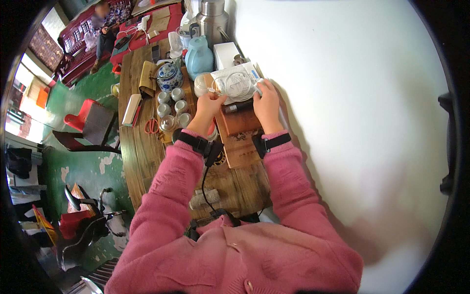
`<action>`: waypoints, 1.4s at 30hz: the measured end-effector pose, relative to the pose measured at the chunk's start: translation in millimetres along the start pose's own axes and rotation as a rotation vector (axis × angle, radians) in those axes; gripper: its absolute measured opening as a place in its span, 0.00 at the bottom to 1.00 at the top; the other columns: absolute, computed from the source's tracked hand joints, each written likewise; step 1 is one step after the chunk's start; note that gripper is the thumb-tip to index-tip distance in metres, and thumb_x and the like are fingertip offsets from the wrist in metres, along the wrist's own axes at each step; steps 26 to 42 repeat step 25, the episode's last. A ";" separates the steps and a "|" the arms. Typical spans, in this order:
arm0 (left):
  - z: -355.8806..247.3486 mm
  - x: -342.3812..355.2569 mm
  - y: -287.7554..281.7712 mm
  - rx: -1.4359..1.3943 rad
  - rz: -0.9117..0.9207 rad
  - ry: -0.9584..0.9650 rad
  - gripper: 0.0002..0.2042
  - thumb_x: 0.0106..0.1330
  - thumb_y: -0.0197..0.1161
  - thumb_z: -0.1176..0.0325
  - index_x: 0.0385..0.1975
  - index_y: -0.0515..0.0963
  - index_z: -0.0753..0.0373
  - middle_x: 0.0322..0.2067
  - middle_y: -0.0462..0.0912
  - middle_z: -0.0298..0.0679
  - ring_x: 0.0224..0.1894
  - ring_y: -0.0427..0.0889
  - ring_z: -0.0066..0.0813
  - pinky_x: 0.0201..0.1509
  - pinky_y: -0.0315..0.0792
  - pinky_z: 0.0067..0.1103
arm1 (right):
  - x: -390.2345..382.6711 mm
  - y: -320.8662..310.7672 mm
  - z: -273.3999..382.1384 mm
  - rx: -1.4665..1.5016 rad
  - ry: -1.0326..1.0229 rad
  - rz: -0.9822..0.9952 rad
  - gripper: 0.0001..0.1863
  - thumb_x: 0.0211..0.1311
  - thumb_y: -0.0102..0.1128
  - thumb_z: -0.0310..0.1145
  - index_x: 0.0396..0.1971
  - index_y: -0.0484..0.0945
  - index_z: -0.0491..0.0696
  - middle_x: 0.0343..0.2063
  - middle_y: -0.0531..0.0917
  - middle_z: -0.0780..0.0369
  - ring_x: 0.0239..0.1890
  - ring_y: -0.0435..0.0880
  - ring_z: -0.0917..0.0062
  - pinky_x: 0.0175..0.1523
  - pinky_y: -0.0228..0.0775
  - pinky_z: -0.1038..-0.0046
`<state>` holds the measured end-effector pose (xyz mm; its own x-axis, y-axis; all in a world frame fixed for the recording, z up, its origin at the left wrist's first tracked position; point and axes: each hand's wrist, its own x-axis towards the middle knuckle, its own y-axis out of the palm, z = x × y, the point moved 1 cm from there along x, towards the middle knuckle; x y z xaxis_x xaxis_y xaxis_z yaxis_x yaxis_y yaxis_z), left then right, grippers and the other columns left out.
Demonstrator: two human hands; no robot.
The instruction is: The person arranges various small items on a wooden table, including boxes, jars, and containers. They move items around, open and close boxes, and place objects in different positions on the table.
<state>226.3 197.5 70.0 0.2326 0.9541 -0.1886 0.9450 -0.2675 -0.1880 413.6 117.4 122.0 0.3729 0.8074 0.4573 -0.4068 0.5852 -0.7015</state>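
A coiled white cable (238, 87) lies over a flat white printed box (234, 73) on the table's far right side. My left hand (210, 107) is closed in a pinch on the cable near one end, left of the coil. At the coil's right side my right hand (268, 104) closes its thumb and fingers around a white part of the cable, perhaps its plug; the fingers partly hide it. Just below the coil, a dark cylindrical object (238, 107) rests on a reddish-brown wooden box (241, 122), between my wrists.
Left of my hands stand a blue-and-white teapot (169, 77), several small cups (180, 107) and red-handled scissors (151, 126). Behind are a light-blue jug (199, 56) and a steel flask (213, 22). A white wall (362, 122) borders the right. A person (105, 29) sits far left.
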 end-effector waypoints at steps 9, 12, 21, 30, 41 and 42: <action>-18.3 -75.5 -11.5 -0.112 -0.024 0.046 0.17 0.62 0.72 0.59 0.36 0.83 0.72 0.31 0.85 0.36 0.32 0.80 0.20 0.39 0.74 0.23 | -29.2 -55.7 24.1 0.258 0.044 -0.011 0.13 0.60 0.62 0.24 0.45 0.83 0.44 0.46 0.82 0.52 0.43 0.84 0.60 0.51 0.77 0.64; -25.4 -118.1 -23.6 -0.072 0.013 0.146 0.13 0.67 0.68 0.65 0.40 0.83 0.71 0.33 0.86 0.36 0.34 0.82 0.20 0.41 0.77 0.20 | -41.1 -70.8 37.7 0.325 -0.027 -0.040 0.11 0.59 0.63 0.21 0.42 0.83 0.44 0.37 0.82 0.57 0.38 0.85 0.72 0.42 0.77 0.72; -4.8 -270.1 -83.7 -0.117 0.061 0.002 0.10 0.68 0.66 0.67 0.39 0.81 0.68 0.29 0.83 0.33 0.30 0.80 0.17 0.35 0.73 0.17 | -132.6 -101.2 89.0 0.538 -0.147 0.073 0.08 0.61 0.62 0.21 0.39 0.83 0.44 0.33 0.81 0.59 0.26 0.82 0.74 0.34 0.75 0.74; 18.7 -358.5 -135.0 0.046 0.066 -0.012 0.10 0.69 0.66 0.64 0.41 0.81 0.65 0.30 0.84 0.33 0.33 0.81 0.19 0.41 0.73 0.19 | -196.5 -95.5 106.5 0.495 -0.199 0.039 0.08 0.62 0.63 0.22 0.41 0.83 0.46 0.38 0.79 0.60 0.35 0.81 0.72 0.39 0.76 0.73; 18.7 -358.5 -135.0 0.046 0.066 -0.012 0.10 0.69 0.66 0.64 0.41 0.81 0.65 0.30 0.84 0.33 0.33 0.81 0.19 0.41 0.73 0.19 | -196.5 -95.5 106.5 0.495 -0.199 0.039 0.08 0.62 0.63 0.22 0.41 0.83 0.46 0.38 0.79 0.60 0.35 0.81 0.72 0.39 0.76 0.73; 18.7 -358.5 -135.0 0.046 0.066 -0.012 0.10 0.69 0.66 0.64 0.41 0.81 0.65 0.30 0.84 0.33 0.33 0.81 0.19 0.41 0.73 0.19 | -196.5 -95.5 106.5 0.495 -0.199 0.039 0.08 0.62 0.63 0.22 0.41 0.83 0.46 0.38 0.79 0.60 0.35 0.81 0.72 0.39 0.76 0.73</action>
